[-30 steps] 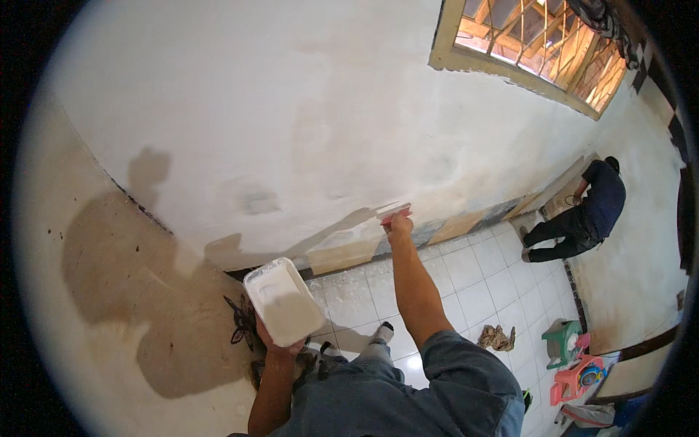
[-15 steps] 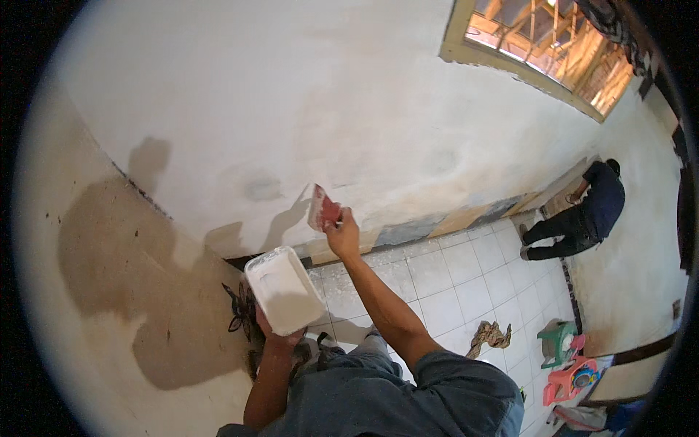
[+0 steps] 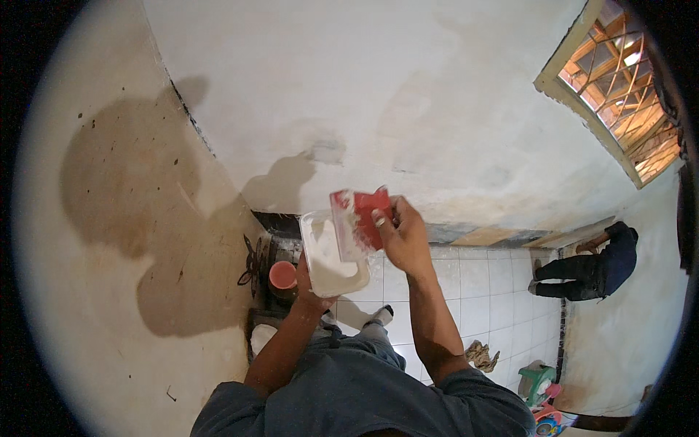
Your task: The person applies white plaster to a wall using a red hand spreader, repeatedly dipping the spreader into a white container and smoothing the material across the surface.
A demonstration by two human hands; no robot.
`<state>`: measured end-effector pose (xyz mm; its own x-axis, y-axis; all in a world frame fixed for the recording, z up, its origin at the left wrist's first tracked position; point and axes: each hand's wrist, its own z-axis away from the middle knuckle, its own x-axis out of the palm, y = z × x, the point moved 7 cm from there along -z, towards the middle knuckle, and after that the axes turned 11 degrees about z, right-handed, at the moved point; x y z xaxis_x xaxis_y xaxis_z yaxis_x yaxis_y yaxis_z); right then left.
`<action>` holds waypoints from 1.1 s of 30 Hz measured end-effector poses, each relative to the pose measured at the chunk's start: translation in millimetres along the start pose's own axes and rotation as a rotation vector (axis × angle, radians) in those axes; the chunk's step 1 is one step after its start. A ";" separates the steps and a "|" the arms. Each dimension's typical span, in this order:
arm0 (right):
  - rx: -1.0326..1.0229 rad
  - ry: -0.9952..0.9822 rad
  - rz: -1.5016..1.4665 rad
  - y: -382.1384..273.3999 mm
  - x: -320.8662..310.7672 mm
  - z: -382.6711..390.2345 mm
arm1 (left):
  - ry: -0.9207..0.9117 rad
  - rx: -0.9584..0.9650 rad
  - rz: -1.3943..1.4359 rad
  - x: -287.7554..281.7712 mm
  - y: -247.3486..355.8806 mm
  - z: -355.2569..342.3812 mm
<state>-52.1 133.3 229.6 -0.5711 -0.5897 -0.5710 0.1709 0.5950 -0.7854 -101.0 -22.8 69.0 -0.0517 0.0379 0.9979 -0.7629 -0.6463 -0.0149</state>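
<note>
My left hand [image 3: 314,285] is closed around the side and underside of a white rectangular tub [image 3: 354,285] with pale filler paste inside. In my right hand [image 3: 405,237], pinched between thumb and fingers, is a red putty scraper [image 3: 370,211] with a wide pale blade. Its blade sits over the right side of the tub, smeared with paste. Whether the blade touches the paste I cannot tell. Just beyond both hands rises the white wall [image 3: 408,95], with grey patches on it.
A pink cup [image 3: 282,274] stands in the corner by my left forearm. Crumpled brown cloth [image 3: 481,355] lies on the white tiled floor [image 3: 437,291]. At the far right a person in dark clothes [image 3: 601,264] bends toward the wall. A green stool [image 3: 535,380] and a barred window [image 3: 619,87] are also at right.
My right hand has brought the scraper from beside the wall back over the tub, turning its blade. The tub has shifted right and up in view. My view has swung left.
</note>
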 end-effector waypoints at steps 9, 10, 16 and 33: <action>0.036 -0.120 0.206 17.6 52.2 18.9 | -0.042 -0.032 0.020 26.3 -0.8 -4.8; -0.005 -0.119 0.195 15.8 57.0 20.2 | -0.064 -0.023 0.027 28.1 0.2 -6.3; 0.080 -0.193 -0.233 30.6 73.7 20.0 | -0.033 0.063 -0.213 29.8 9.1 -5.4; 0.494 -0.201 -1.071 83.6 55.7 16.7 | 0.055 0.109 -0.058 -6.3 38.5 -14.8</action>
<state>-56.2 141.1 128.1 -0.4831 -0.7586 0.4371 -0.0005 -0.4990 -0.8666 -139.6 -36.6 61.2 -0.0470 0.1169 0.9920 -0.6909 -0.7210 0.0522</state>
